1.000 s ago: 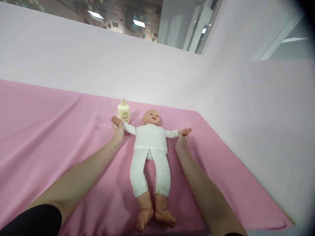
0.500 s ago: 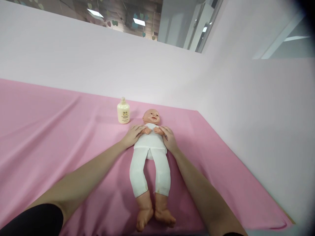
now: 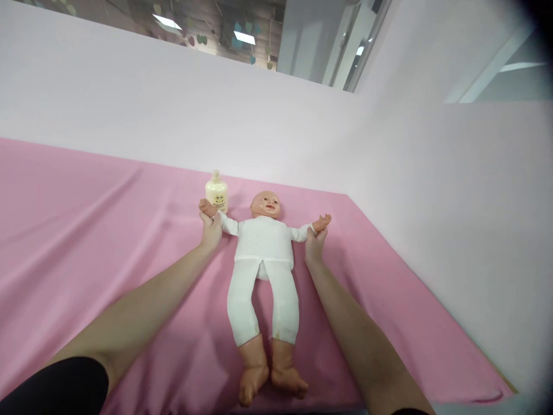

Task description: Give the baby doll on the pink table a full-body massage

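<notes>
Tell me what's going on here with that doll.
A person is leaning over a doll that lies on its back on a pink sheet. The left hand grips the doll's wrist on that side and the right hand grips the other wrist, so both doll arms are spread wide out to the sides. The doll wears white clothes and its legs lie straight toward the person. A small cream bottle stands upright just beyond the left hand, near the doll's head.

Pink sheet (image 3: 86,230) over flat surface, creased. Pale partition walls (image 3: 173,109) behind and at right. Ceiling lights (image 3: 244,38) above, paper hearts hanging.
</notes>
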Demonstrator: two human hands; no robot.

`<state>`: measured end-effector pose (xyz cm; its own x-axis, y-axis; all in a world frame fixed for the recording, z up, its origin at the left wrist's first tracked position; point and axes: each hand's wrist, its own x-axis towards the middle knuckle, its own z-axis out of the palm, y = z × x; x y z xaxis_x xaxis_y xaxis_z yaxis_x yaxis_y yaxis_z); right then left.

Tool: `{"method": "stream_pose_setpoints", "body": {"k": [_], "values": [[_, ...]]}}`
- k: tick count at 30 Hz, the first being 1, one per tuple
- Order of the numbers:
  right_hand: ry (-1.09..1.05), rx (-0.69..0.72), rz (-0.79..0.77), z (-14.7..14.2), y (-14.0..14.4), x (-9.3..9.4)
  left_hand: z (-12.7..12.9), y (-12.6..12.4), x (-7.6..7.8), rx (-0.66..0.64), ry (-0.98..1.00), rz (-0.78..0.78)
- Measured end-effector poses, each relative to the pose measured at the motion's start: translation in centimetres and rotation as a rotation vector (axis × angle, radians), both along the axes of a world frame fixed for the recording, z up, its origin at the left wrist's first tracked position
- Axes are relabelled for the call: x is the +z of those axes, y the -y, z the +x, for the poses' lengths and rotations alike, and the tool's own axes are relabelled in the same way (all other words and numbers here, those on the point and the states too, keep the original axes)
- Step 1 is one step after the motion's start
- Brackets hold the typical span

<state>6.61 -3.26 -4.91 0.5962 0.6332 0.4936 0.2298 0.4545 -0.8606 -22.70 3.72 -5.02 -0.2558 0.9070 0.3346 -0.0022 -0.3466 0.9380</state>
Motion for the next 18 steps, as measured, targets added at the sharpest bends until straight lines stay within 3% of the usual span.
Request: {"method": "stream_pose_setpoints", "body": {"k": [3,7,10,13,16,18], "values": [[-0.197,-0.069,-0.116,1.0,-0.8,-0.8,-0.3,-0.3,0.3,0.096,0.15,-0.207],[-0.117,-0.031,-0.075,0.6,-0.4,-0.5,0.0,0.3,0.6,0.048,0.047,-0.065],[0.149,0.098,-0.026,-0.7,0.5,0.2,0.7,1.1,0.6,-0.066,-0.193,0.176],[0.498,0.251,-0.069,-1.9,1.1,0.5,1.4,1.9,0.7,-0.25,-0.583,0.343],[0.75,0.307,-0.085,-2.3,1.2,0.4,1.8,2.6,0.9,-0.354,-0.896,0.394],[0.753,0.296,-0.094,-2.4,1.3,0.5,1.9,2.9,1.1,-0.337,-0.939,0.391]]}}
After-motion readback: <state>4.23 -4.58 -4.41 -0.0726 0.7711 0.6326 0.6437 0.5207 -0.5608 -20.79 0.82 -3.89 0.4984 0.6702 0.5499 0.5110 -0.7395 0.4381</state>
